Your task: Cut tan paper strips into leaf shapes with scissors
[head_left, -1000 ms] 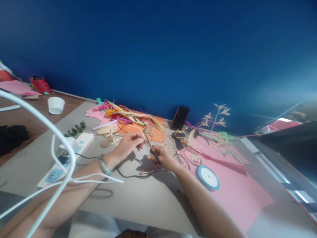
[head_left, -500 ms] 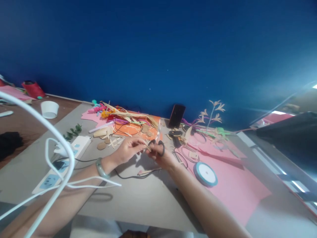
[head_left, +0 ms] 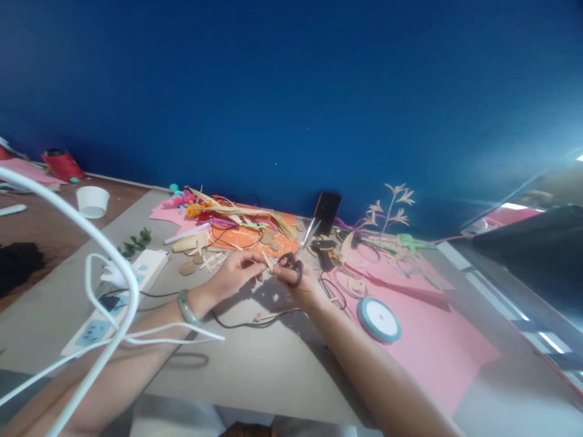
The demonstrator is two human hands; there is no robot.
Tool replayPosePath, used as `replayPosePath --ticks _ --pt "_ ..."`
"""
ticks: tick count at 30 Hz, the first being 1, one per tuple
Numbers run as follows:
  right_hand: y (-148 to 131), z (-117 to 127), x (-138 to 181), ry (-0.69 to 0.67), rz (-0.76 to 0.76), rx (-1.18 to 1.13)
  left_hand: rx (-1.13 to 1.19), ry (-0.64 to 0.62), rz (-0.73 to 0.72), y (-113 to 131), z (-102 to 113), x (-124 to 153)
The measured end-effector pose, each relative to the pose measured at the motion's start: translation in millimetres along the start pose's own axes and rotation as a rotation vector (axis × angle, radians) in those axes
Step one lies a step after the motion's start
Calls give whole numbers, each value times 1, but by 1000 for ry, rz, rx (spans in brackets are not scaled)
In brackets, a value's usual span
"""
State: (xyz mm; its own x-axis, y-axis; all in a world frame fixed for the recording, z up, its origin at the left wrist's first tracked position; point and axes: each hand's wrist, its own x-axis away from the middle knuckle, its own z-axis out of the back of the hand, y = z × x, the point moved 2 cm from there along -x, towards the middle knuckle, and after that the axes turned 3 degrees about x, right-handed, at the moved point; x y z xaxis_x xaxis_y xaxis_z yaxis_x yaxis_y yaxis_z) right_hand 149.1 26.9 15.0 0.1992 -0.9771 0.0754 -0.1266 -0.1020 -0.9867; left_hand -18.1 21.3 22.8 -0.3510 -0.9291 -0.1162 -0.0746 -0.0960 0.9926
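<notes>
My left hand (head_left: 239, 273), with a bangle (head_left: 187, 309) at the wrist, has its fingers closed in a pinch on a small pale strip piece (head_left: 268, 262). My right hand (head_left: 303, 288) holds black-handled scissors (head_left: 292, 267) by the handles. Their blades point up and away, toward the propped phone (head_left: 327, 212). The thumb and fingertips of the right hand also meet the far end of the pale piece, between the two hands. Small pale scraps lie on the grey tabletop (head_left: 255, 364) beneath the hands.
Pale strips and craft bits lie on orange sheet (head_left: 232, 238) behind my hands. A ribbon spool (head_left: 379, 319) sits on pink paper (head_left: 432, 352). The flower stem (head_left: 387, 209) stands behind. At left are a power strip (head_left: 112, 303), a white cable (head_left: 130, 291) and a white cup (head_left: 92, 201).
The scissors have swung in my right hand, so their blades now show pointing up and away. The pale piece between my fingers has shifted slightly; the left hand has barely moved.
</notes>
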Motion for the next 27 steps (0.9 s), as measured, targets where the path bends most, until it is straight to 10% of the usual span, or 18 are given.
replayPosePath --ticks 12,27 --pt "-4 -3 9 95 77 282 -48 51 2 -8 1 -1" --pt "-4 10 1 -285 128 814 76 175 -2 -4 6 -4"
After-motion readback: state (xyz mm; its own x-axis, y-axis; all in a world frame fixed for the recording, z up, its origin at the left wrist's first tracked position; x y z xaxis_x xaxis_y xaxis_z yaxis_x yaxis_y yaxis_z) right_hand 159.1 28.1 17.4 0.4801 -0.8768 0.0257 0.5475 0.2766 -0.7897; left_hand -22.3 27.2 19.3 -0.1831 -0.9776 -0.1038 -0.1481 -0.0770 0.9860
